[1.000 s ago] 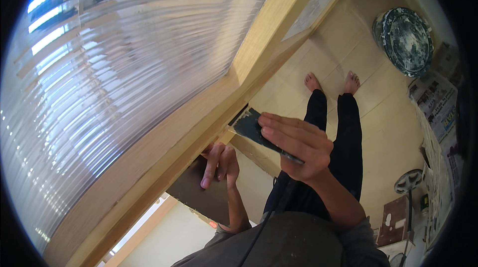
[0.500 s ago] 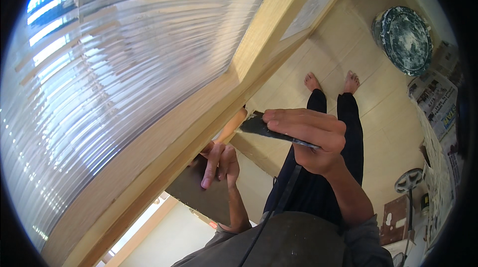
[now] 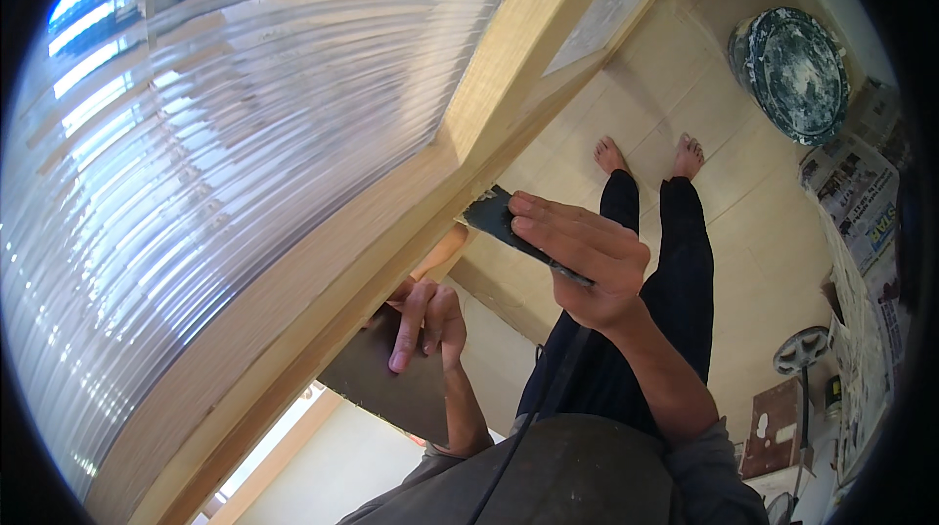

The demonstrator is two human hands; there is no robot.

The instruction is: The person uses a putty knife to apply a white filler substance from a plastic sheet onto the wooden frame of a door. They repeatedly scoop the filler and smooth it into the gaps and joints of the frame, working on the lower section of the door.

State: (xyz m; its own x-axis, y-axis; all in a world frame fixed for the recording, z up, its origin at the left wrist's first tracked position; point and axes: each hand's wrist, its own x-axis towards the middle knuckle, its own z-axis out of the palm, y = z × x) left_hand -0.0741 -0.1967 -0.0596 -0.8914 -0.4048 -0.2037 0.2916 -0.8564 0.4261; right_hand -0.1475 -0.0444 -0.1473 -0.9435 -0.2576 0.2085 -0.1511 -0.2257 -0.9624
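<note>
My right hand (image 3: pixel 597 256) grips a flat dark scraper (image 3: pixel 494 215), fingers stretched along its top. The scraper's pale-smeared edge meets, or comes very close to, the lower side of a light wooden frame (image 3: pixel 323 275). Lower and to the left, my left hand (image 3: pixel 430 324) holds a flat dark-brown board (image 3: pixel 386 383) close under the frame, one finger laid across its face. The thumb side of that hand is partly hidden. Just beyond it appears a piece of another forearm (image 3: pixel 445 249); whether it is a co-worker's or a reflection, I cannot tell.
A ribbed clear panel (image 3: pixel 245 163) fills the frame at left. On the tiled floor (image 3: pixel 753 222), a round bucket with a white-smeared dark lid (image 3: pixel 797 75) stands far right. Newspaper sheets (image 3: pixel 851 192), a brown plate (image 3: pixel 770 427) and a spoked disc on a rod (image 3: pixel 802 349) line the right side.
My right hand has moved left and slightly away from me, bringing the scraper up to the wooden frame and tilting it more. The left hand and board have barely shifted.
</note>
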